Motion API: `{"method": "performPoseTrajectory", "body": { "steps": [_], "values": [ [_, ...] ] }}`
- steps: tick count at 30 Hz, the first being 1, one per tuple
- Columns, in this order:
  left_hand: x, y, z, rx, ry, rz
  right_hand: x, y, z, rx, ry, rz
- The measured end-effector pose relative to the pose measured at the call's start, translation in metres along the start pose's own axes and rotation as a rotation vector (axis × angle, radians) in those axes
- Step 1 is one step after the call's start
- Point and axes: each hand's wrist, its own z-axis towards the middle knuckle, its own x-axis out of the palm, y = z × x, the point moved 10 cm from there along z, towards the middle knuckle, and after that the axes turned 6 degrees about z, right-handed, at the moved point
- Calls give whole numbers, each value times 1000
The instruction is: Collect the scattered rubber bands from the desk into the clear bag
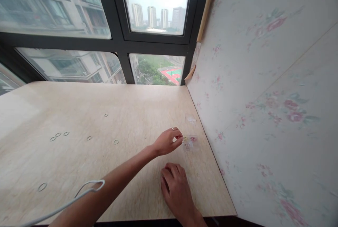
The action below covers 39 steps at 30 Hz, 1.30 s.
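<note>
My left hand (169, 141) reaches across to the right, a ring on one finger. Its thumb and fingers come together in a pinch at the left edge of a small clear plastic box (194, 146). Inside the box lie small coloured rings, yellowish ones (186, 138) and reddish ones (193, 138). The fingertips touch or cover the box's edge near the yellowish rings; what is between them is too small to make out. Nearer to me, my right hand (177, 188) rests palm down on the tabletop, fingers curled under. Its palm side is hidden.
Several thin rings lie scattered on the pale tabletop (137, 114), one (42, 187) near the front left. A white cable (63, 206) crosses above my left forearm. A clear plastic piece (190, 119) lies behind the box. A floral wall (253, 114) borders the right; windows stand behind.
</note>
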Motion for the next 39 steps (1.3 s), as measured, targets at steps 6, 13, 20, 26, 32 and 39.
{"method": "performPoseTrajectory", "body": {
  "steps": [6,13,20,26,32,39],
  "values": [
    [17,-8,10,38,22,-7,3,-1,-1,5,25,10],
    [23,-6,11,52,46,0,3,-2,-1,16,32,19],
    [25,-9,10,78,50,-15,1,-1,-1,1,18,19],
    [18,-10,6,92,33,-59,1,1,-2,-9,16,-26],
    [-29,36,-43,-151,-215,-141,-2,3,-1,-16,3,-8],
    [-62,73,-138,-430,-310,22,1,-5,-2,-15,18,28]
  ]
}}
